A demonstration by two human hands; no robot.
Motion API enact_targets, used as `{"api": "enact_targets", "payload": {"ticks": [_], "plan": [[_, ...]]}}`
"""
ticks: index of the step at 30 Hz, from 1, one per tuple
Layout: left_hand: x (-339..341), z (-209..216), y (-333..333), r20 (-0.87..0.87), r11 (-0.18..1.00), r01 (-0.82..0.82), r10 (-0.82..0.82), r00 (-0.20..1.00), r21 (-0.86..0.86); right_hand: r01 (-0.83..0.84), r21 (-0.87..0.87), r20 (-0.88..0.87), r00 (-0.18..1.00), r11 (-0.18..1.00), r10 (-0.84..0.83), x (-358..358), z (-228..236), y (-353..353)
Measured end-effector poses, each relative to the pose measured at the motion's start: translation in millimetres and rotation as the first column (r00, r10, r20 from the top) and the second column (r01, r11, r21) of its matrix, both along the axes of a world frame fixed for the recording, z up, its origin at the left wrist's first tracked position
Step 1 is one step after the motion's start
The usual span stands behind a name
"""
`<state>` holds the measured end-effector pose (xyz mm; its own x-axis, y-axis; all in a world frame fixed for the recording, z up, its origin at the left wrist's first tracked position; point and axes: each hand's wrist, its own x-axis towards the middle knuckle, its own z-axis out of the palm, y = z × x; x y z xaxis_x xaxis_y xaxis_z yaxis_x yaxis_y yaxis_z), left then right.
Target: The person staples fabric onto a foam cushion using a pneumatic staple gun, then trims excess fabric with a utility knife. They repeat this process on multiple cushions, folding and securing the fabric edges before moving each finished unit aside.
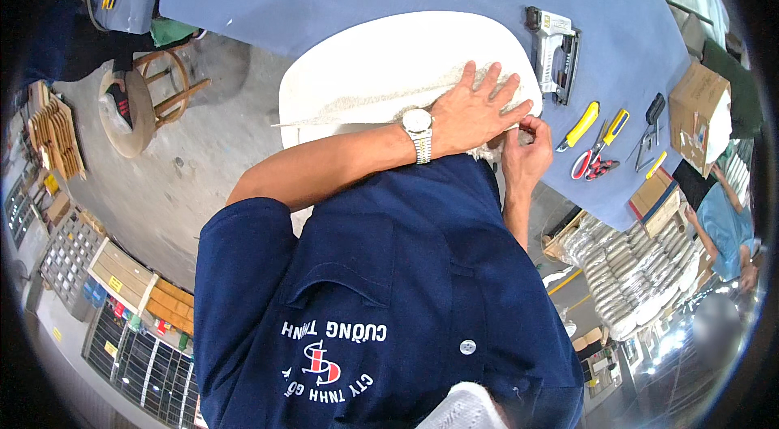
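Observation:
A white, rounded seat-shaped panel [406, 47] lies on the blue-covered table at its near edge, close to my body. Along its near side runs a beige, rough-textured fabric strip [389, 98]. My left hand [477, 108] rests on the panel's right part, palm down with fingers spread; a metal watch circles that wrist. At the panel's near right corner, my right hand [527, 151] has its fingers curled, thumb and forefinger pinching the pale fabric edge. My left hand and the panel's rim partly hide what lies under these fingers.
A staple gun [557, 54] lies right of the panel. Nearer are a yellow utility knife [581, 125], red-handled scissors [586, 164] and other hand tools. A cardboard box [699, 116] stands farther right. A round stool [128, 116] is at left; another person [722, 222] is at far right.

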<state>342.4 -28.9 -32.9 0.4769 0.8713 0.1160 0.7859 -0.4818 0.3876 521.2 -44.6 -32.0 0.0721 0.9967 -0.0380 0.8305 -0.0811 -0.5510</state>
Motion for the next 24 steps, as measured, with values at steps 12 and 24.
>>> {"api": "enact_targets", "payload": {"ticks": [12, 24], "plan": [[-0.3, -4.8, 1.1, 0.011, 0.998, 0.036, -0.035, 0.999, -0.042, 0.075, -0.046, -0.044, 0.996, 0.996, -0.077, -8.2, 4.2, 0.8], [-1.1, -4.9, 2.6, 0.024, 0.999, 0.025, -0.024, 0.999, -0.026, 0.127, -0.204, -0.398, 0.895, 0.971, -0.201, 20.0, -10.1, 0.4]]}}
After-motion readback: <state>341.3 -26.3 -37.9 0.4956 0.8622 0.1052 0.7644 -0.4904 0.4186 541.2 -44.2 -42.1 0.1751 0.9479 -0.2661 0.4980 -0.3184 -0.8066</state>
